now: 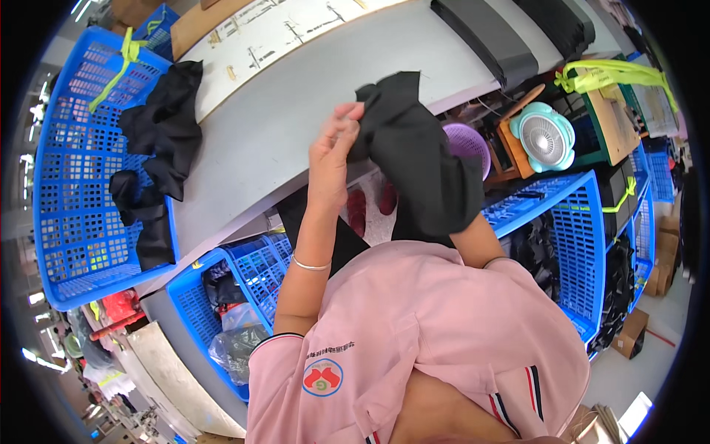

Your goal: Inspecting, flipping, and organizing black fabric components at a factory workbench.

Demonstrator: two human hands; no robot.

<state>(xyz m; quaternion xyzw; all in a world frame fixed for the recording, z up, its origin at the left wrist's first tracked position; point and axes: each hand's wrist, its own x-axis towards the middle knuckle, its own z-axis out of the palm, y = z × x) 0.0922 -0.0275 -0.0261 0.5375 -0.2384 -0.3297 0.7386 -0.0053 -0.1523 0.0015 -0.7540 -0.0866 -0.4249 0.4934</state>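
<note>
A piece of black fabric (414,148) hangs in front of me over the near edge of the grey table (310,118). My left hand (336,144) is raised at the fabric's left edge, its thumb and fingers bent together and pinching the cloth there. The fabric drapes over my right hand and wrist, so only the right forearm shows below it and its fingers are hidden. More black fabric pieces (166,126) lie bunched over the side of a blue plastic basket (55,244) on the left.
Stacked flat black pieces (488,41) lie at the table's far right. Right of me are a purple basket (467,140), a turquoise fan (546,137) and a blue crate (580,259) holding black items. Another blue crate (196,296) stands at my left. A white patterned board (259,44) lies at the back.
</note>
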